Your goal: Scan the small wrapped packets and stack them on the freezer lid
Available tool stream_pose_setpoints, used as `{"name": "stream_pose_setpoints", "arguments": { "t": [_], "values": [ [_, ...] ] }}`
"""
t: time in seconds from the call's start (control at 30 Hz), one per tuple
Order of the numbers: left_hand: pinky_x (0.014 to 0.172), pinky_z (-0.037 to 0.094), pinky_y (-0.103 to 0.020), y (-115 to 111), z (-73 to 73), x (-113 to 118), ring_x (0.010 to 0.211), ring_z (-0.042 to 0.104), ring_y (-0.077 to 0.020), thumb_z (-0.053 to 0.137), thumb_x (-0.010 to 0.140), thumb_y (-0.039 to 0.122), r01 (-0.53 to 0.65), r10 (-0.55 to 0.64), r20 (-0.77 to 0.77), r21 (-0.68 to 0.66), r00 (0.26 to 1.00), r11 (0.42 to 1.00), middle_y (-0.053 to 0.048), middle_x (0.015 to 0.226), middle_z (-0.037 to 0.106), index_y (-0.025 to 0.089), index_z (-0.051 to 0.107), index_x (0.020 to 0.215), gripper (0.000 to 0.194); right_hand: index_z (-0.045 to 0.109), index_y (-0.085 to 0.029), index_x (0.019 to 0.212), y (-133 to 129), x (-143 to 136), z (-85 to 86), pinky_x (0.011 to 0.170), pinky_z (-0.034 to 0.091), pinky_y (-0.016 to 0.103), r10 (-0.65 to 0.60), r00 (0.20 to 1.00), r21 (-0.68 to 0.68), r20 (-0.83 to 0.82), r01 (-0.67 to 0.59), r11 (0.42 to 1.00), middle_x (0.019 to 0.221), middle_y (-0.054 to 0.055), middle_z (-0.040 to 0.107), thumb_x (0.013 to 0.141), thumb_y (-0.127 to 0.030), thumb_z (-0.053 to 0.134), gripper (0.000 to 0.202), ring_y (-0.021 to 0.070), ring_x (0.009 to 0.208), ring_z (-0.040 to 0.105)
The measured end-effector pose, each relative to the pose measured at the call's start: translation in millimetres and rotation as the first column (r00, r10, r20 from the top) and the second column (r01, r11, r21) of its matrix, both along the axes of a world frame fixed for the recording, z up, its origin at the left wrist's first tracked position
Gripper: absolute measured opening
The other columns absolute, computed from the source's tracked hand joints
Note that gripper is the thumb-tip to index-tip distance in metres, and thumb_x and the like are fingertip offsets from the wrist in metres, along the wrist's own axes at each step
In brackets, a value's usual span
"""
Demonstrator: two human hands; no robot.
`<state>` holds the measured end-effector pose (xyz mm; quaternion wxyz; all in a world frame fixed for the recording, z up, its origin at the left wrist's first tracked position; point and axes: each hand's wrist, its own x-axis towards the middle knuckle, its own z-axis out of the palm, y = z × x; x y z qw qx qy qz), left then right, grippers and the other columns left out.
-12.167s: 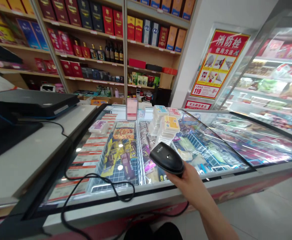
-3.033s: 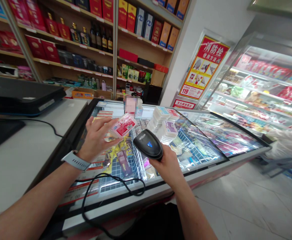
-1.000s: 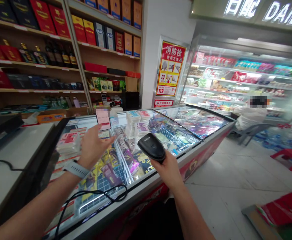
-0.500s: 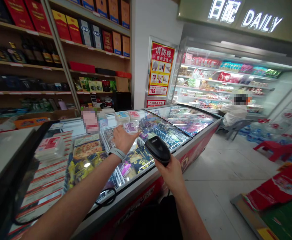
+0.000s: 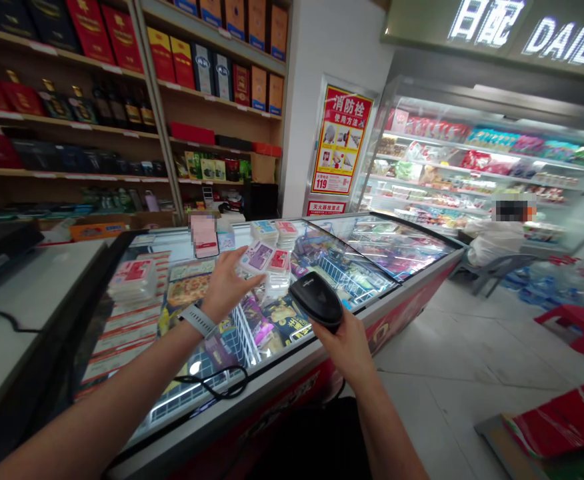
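Observation:
My left hand [image 5: 226, 283], with a grey band on its wrist, has its thumb and fingers around a flat pack with a purple label [image 5: 259, 256]. The pack is tilted, beside a stack of clear packs with a red label [image 5: 279, 261]. Behind it are stacks with a blue label [image 5: 265, 229] and a pink label [image 5: 286, 229]. My right hand [image 5: 347, 343] is closed around the handle of a black barcode scanner [image 5: 316, 299], its head pointing toward the packs. Another stack with a red label [image 5: 133, 277] stands to the left on the freezer's glass.
Under the packs is a chest freezer [image 5: 372, 313] with frozen goods. A phone [image 5: 205, 237] stands upright on it, and a black cable [image 5: 222, 383] loops over its front edge. A seated person [image 5: 497, 237] is by the chilled shelves. A red stool [image 5: 572, 323] stands right.
My left hand has drawn the purple-labelled pack left and toward me, tilting it and uncovering a red-labelled pack. The view has turned slightly left. My right hand still holds the scanner.

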<state>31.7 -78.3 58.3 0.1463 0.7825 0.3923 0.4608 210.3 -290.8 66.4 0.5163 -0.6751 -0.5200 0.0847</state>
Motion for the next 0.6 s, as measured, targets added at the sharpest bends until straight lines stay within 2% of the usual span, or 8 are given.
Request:
{"name": "stream_pose_setpoints", "arguments": {
  "t": [0.13, 0.27, 0.47, 0.6],
  "values": [
    [0.114, 0.042, -0.045, 1.1, -4.9, -45.4, 0.128, 0.053, -0.0277, 0.073, 0.077, 0.047, 0.052, -0.046, -0.057, 0.106, 0.997, 0.993, -0.010, 0.134, 0.056, 0.024, 0.051, 0.144, 0.073, 0.069, -0.019, 0.085, 12.4, -8.9, 6.5, 0.066, 0.049, 0.028, 0.077, 0.995, -0.011, 0.061, -0.076, 0.997, 0.076, 0.003, 0.073, 0.077, -0.031, 0.066, 0.014, 0.0216, 0.071, 0.066],
    [0.115, 0.041, -0.044, 4.4, -12.6, -77.9, 0.128, 0.053, -0.0261, 0.071, 0.081, 0.045, 0.060, -0.048, -0.079, 0.154, 0.996, 0.986, -0.008, 0.134, 0.056, 0.028, 0.049, 0.146, 0.071, 0.069, -0.019, 0.086, 32.2, -21.1, 7.1, 0.066, 0.047, 0.027, 0.181, 0.975, -0.043, 0.127, -0.177, 0.983, 0.078, 0.002, 0.073, 0.076, -0.023, 0.066, 0.011, 0.0196, 0.071, 0.064],
    [0.118, 0.037, -0.046, 16.3, -26.7, -102.8, 0.133, 0.049, -0.0270, 0.070, 0.083, 0.046, 0.031, -0.011, -0.121, 0.164, 0.993, 0.986, -0.006, 0.140, 0.054, 0.034, 0.049, 0.145, 0.067, 0.068, -0.019, 0.087, 59.8, -41.7, 8.8, 0.070, 0.046, 0.027, 0.273, 0.944, -0.099, 0.187, -0.258, 0.961, 0.079, 0.003, 0.072, 0.073, -0.018, 0.065, 0.015, 0.0212, 0.077, 0.065],
    [0.119, 0.035, -0.047, 18.1, -27.6, -113.4, 0.135, 0.047, -0.0267, 0.069, 0.085, 0.045, 0.052, -0.019, -0.154, 0.209, 0.988, 0.977, -0.005, 0.141, 0.053, 0.035, 0.048, 0.145, 0.064, 0.068, -0.019, 0.085, 71.7, -49.8, 7.5, 0.071, 0.046, 0.028, 0.303, 0.931, -0.135, 0.205, -0.280, 0.950, 0.081, 0.004, 0.072, 0.075, -0.020, 0.066, 0.011, 0.0215, 0.078, 0.065]
  ]
}}
